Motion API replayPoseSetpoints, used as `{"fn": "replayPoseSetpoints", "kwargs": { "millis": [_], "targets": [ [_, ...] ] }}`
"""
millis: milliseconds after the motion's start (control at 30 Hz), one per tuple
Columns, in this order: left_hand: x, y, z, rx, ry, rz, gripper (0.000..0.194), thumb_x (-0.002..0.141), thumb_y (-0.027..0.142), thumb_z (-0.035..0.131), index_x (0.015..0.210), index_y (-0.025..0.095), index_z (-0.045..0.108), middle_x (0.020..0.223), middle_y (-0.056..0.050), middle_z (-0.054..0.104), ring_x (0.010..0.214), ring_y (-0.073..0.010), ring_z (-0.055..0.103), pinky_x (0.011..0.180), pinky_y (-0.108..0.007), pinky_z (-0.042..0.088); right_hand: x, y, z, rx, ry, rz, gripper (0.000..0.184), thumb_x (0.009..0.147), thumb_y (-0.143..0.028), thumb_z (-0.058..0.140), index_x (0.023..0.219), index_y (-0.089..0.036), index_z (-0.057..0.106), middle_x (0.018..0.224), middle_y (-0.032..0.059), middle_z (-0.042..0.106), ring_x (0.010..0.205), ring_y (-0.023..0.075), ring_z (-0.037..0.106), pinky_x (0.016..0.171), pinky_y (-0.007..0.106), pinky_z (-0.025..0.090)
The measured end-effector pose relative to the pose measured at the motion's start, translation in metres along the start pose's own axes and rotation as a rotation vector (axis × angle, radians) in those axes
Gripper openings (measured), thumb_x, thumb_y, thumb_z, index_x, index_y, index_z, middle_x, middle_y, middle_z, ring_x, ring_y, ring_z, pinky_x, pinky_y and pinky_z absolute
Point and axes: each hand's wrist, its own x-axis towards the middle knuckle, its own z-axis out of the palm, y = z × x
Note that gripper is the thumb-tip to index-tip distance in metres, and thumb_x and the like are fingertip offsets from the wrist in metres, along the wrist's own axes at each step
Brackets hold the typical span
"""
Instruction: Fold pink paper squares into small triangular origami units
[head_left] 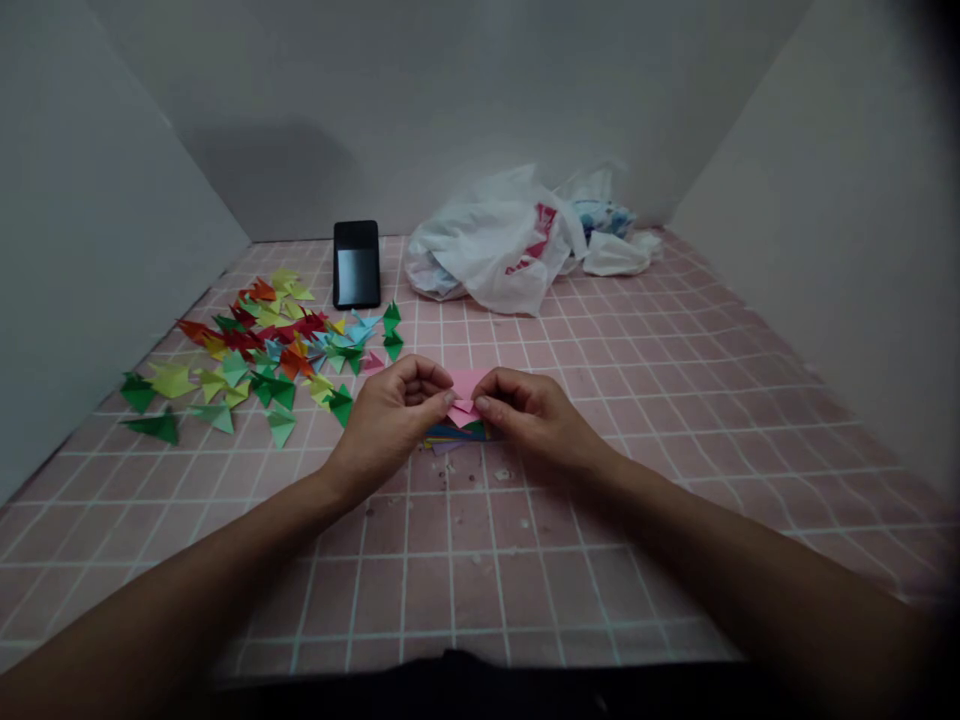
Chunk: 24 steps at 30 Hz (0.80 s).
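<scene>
Hands both pinching: L hand [390,425] & R hand [532,415] grip pink origami paper [466,392] between them, prob. to keep fold tight, just above colored paper stack [457,433]. Folded paper units [255,350] lie left on pink grid desk mat [622,400], w/ phone [357,265] & plastic bag [487,240] beyond.

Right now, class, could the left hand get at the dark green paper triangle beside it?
Probably yes: the dark green paper triangle lies just beside the left hand, nothing between, though that hand must first release the pink folded paper.
</scene>
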Motion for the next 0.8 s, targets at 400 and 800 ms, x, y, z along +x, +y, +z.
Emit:
{"fn": "replayPoseSetpoints", "kwargs": {
  "millis": [400, 800],
  "targets": [
    [-0.001, -0.0052, 0.0006, 0.076, 0.027, 0.091, 0.013, 0.075, 0.02, 0.072, 0.082, 0.016, 0.062, 0.074, 0.002, 0.063, 0.067, -0.01, 0.061, 0.065, -0.023, 0.05, -0.0002, -0.0008, 0.0012, 0.072, -0.018, 0.024, 0.02, 0.09, -0.033, 0.055, 0.078, -0.017, 0.058, 0.07, -0.0016, 0.053, 0.064, 0.0123, 0.047, 0.061, 0.028, 0.036],
    [0.0, -0.0041, -0.0011, 0.086, -0.01, 0.11, 0.011, 0.08, 0.023, 0.069, 0.086, 0.017, 0.062, 0.076, 0.001, 0.065, 0.07, -0.0111, 0.064, 0.066, -0.024, 0.052, 0.0, -0.0025, 0.0016, -0.033, -0.009, -0.006, 0.011, 0.085, -0.025, 0.059, 0.078, -0.017, 0.061, 0.07, -0.002, 0.054, 0.065, 0.0123, 0.046, 0.062, 0.028, 0.035]
  ]
}}
